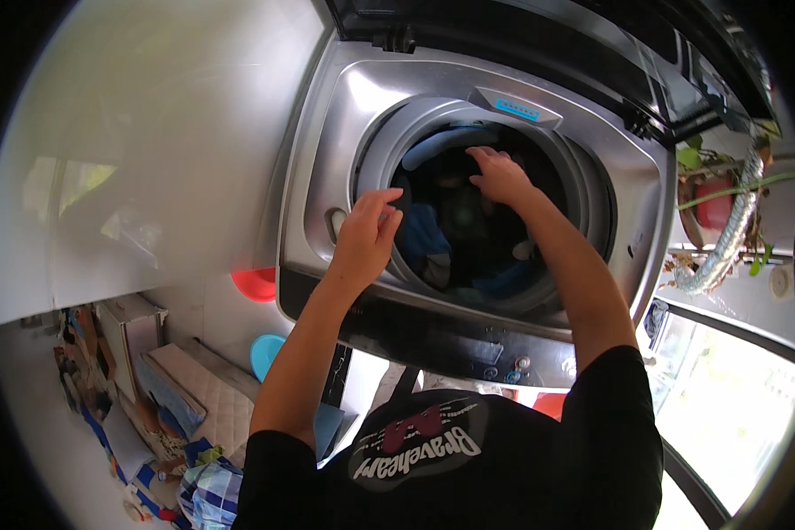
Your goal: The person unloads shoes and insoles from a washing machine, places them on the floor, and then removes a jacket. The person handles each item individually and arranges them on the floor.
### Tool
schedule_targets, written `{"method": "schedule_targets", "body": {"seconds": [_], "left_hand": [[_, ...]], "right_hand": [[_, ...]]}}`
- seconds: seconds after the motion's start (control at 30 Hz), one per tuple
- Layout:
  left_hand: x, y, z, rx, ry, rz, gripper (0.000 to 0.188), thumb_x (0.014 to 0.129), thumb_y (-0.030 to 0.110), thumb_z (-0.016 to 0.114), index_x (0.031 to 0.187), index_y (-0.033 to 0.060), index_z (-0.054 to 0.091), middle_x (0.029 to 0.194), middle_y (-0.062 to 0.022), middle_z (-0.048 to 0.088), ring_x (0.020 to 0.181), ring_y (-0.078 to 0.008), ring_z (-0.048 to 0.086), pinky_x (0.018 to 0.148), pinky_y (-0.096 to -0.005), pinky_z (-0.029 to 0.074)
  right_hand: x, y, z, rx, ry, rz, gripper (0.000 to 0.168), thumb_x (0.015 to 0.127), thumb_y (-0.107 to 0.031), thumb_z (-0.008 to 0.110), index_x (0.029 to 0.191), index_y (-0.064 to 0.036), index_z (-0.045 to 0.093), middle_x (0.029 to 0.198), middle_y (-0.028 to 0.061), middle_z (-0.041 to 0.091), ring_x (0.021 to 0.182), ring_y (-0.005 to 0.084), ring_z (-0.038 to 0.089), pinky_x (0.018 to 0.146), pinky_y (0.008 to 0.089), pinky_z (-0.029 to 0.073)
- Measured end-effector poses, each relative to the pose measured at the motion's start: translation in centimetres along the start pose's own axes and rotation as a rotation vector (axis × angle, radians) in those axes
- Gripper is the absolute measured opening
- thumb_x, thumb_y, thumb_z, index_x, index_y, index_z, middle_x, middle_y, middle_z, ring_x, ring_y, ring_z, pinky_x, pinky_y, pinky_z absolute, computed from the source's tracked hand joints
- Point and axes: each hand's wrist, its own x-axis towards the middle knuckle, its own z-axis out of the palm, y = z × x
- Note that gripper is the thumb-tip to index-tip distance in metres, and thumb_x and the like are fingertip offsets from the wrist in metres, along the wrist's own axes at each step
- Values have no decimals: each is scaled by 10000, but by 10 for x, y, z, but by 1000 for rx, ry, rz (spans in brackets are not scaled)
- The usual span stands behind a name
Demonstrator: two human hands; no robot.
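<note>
Before me stands a top-loading washing machine [305, 159] with its dark lid [556, 46] raised. My left hand [371, 228] is over the left rim of the drum opening, fingers bent and apart, holding nothing. Over the upper right part of the drum, my right hand [500, 175] hangs with its thumb and fingers apart, also with nothing in it. Inside the drum lie dark clothes [464, 218], a blue cloth [425, 232] at the left and a light blue piece [447, 144] along the far wall. Whether my right fingers touch the clothes cannot be told.
The control panel [464, 344] runs along the machine's near edge. A pale wall [159, 132] rises at the left. A red basin [255, 283] and a light blue basin [265, 354] are beside the machine. A foil-covered hose [735, 232] and plants are at the right.
</note>
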Motion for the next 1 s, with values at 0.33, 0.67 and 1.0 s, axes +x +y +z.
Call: {"method": "schedule_targets", "body": {"seconds": [0.33, 0.67, 1.0], "left_hand": [[3, 3, 3, 87, -231, -78, 339, 886, 61, 573, 1219, 58, 505, 1192, -149, 522, 953, -281, 590, 793, -345, 505], [5, 3, 4, 162, -156, -67, 304, 859, 53, 594, 1160, 49, 548, 1173, -147, 565, 980, -312, 577, 863, -362, 474], [5, 3, 4, 152, -170, -114, 299, 858, 55, 596, 1154, 43, 553, 1147, -150, 574, 927, -281, 587, 847, -340, 472]], "right_hand": [[125, 12, 82, -617, -42, 45, 420, 868, -231, 540, 1279, -167, 487, 1353, 34, 452, 1236, 259, 419, 894, 449, 393], [114, 39, 125, 172, -93, 371, 273, 853, -216, 597, 1097, -98, 633, 1078, 95, 625, 1061, 266, 556, 899, 477, 431], [56, -42, 224, 1115, -644, 487, 449, 784, -246, 723, 1132, 12, 604, 1142, 139, 621, 1023, 291, 602, 879, 422, 478]]}}
